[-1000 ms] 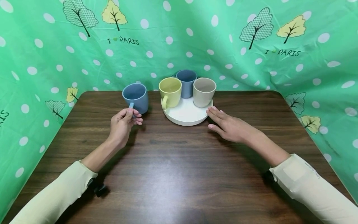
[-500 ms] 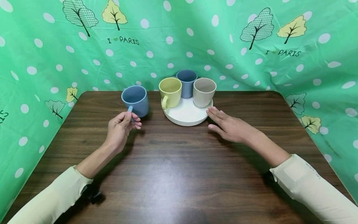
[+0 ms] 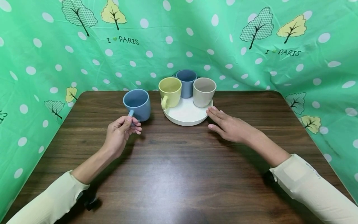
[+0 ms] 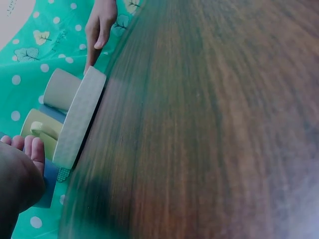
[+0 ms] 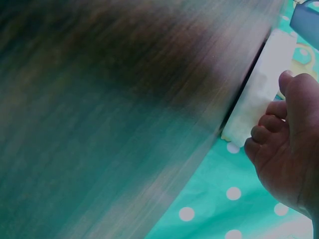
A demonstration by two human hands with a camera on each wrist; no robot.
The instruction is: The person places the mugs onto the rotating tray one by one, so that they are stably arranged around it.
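Observation:
My left hand [image 3: 117,135] pinches the handle of a blue mug [image 3: 139,107] between thumb and fingers, left of a round white tray [image 3: 185,119]. The mug is upright, and in the left wrist view green cloth shows between it and the tabletop. On the tray stand a yellow mug [image 3: 171,91] with its handle toward me, a second blue mug [image 3: 186,85] behind, and a beige mug [image 3: 204,93] at right. With fingers fairly straight, my right hand [image 3: 233,127] has its fingertips at the tray's right rim. The right wrist view shows those fingers beside the tray's side wall [image 5: 264,74].
A dark wooden table [image 3: 173,174] lies under everything. Green dotted cloth [image 3: 179,34] printed with trees hangs close behind its back edge and along both sides. A small black device [image 3: 90,200] sits at my left cuff.
My left hand has drawn the blue mug toward me, lately with a slight shift to the right. The tray, its mugs and my right hand stay put.

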